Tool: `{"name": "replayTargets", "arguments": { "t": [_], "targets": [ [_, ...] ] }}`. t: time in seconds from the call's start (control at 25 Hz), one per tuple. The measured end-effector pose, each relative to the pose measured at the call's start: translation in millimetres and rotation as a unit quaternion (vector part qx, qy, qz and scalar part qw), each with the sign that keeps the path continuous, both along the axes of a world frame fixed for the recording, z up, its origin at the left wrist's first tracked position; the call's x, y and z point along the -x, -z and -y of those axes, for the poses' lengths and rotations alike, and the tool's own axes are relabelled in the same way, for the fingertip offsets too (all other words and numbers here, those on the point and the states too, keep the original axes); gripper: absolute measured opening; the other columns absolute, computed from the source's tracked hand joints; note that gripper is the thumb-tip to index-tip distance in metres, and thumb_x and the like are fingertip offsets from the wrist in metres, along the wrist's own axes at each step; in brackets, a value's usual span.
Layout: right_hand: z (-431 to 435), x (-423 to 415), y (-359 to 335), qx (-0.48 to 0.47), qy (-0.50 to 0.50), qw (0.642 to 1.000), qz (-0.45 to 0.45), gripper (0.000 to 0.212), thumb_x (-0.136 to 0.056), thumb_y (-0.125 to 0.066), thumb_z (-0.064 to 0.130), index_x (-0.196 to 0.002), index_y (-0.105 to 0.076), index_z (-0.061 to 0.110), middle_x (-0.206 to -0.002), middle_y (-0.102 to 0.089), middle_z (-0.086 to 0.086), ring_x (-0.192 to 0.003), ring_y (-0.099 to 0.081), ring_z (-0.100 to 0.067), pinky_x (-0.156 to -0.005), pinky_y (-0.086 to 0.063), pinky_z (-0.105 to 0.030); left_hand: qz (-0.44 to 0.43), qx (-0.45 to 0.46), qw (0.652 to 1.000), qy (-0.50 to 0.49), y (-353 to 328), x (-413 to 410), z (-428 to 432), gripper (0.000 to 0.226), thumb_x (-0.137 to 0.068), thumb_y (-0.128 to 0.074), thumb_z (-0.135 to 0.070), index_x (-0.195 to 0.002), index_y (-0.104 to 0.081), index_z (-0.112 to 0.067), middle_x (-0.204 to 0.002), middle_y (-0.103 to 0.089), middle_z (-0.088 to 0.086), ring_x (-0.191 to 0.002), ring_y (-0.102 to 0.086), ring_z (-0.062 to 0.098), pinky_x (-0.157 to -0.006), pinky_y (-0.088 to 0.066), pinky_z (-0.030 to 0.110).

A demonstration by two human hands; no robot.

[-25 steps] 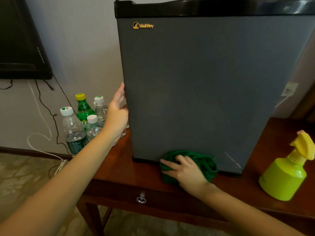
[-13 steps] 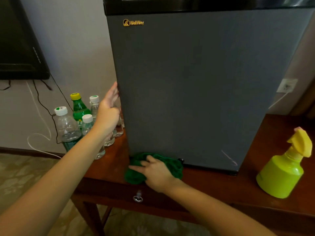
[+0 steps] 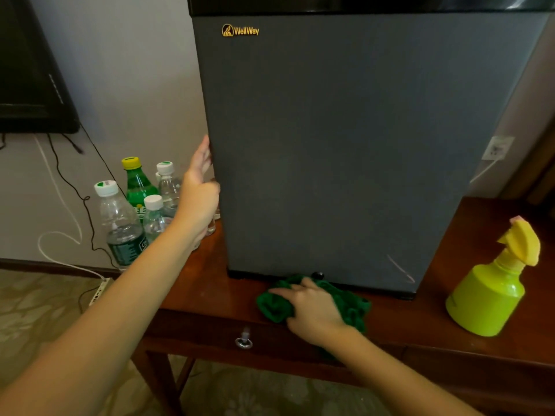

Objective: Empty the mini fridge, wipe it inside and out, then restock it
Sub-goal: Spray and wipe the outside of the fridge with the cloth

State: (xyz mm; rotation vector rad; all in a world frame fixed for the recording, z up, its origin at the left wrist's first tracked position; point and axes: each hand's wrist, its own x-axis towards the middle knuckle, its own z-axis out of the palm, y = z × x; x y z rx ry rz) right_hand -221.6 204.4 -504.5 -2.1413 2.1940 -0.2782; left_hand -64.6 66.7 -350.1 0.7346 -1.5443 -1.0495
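Note:
The grey WellWay mini fridge (image 3: 345,145) stands on a dark wooden table (image 3: 207,283) with its door closed. My left hand (image 3: 198,190) rests against the fridge's left edge, fingers pointing up. My right hand (image 3: 312,310) presses down on a crumpled green cloth (image 3: 353,307) lying on the tabletop just in front of the fridge's bottom edge. Left of the fridge stand several bottles: clear water bottles (image 3: 120,223) and a green bottle with a yellow cap (image 3: 136,184).
A lime-green spray bottle (image 3: 486,295) with a yellow trigger stands on the table's right side. A drawer knob (image 3: 244,340) sits below the table's front edge. A dark TV (image 3: 27,70) hangs on the wall at left, with cables and a power strip (image 3: 100,291) below.
My right hand slid the green cloth left along the fridge's base, then back toward the right. My left hand stayed on the fridge's left edge.

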Motion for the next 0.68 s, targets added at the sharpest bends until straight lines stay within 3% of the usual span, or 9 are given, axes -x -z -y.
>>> {"name": "replayTargets", "arguments": {
  "t": [0.24, 0.44, 0.6, 0.68],
  "targets": [
    [81.4, -83.2, -2.1, -0.028, -0.057, 0.997, 0.05, 0.059, -0.086, -0.053, 0.02, -0.141, -0.04, 0.035, -0.129, -0.055, -0.005, -0.125, -0.037, -0.028, -0.092, -0.042, -0.04, 0.014, -0.018, 1.0, 0.005, -9.0, -3.1, -5.1, 0.082, -0.083, -0.037, 0.024, -0.149, -0.023, -0.022, -0.154, -0.029, -0.005, -0.141, -0.027, 0.012, -0.108, -0.038, 0.032],
    [29.4, -12.2, 6.5, 0.001, -0.03, 0.997, 0.074, 0.066, -0.081, -0.054, 0.015, -0.139, -0.039, 0.043, -0.132, -0.053, 0.006, -0.123, -0.038, -0.021, -0.097, -0.043, -0.036, 0.036, -0.033, 0.998, 0.029, -10.2, -13.5, 0.4, 0.087, -0.078, -0.033, 0.028, -0.148, -0.027, -0.025, -0.153, -0.031, -0.007, -0.14, -0.029, 0.011, -0.113, -0.032, 0.04],
    [-40.8, 60.8, 9.3, 0.014, 0.055, 0.998, 0.031, 0.069, -0.082, -0.054, 0.015, -0.138, -0.036, 0.049, -0.136, -0.048, 0.012, -0.125, -0.036, -0.019, -0.095, -0.043, -0.033, 0.007, -0.029, 0.999, 0.03, -13.3, -13.3, 1.8, 0.081, -0.081, -0.033, 0.026, -0.147, -0.031, -0.022, -0.151, -0.035, -0.004, -0.138, -0.033, 0.011, -0.109, -0.038, 0.039],
    [-62.6, 74.9, 2.2, 0.013, 0.067, 0.996, 0.051, 0.071, -0.082, -0.054, 0.009, -0.136, -0.037, 0.051, -0.141, -0.045, 0.009, -0.128, -0.033, -0.021, -0.098, -0.043, -0.033, 0.014, 0.004, 1.0, -0.014, -4.8, -7.6, -7.9, 0.074, -0.086, -0.04, 0.019, -0.148, -0.028, -0.02, -0.151, -0.034, -0.002, -0.138, -0.033, 0.012, -0.109, -0.037, 0.033]
  ]
}}
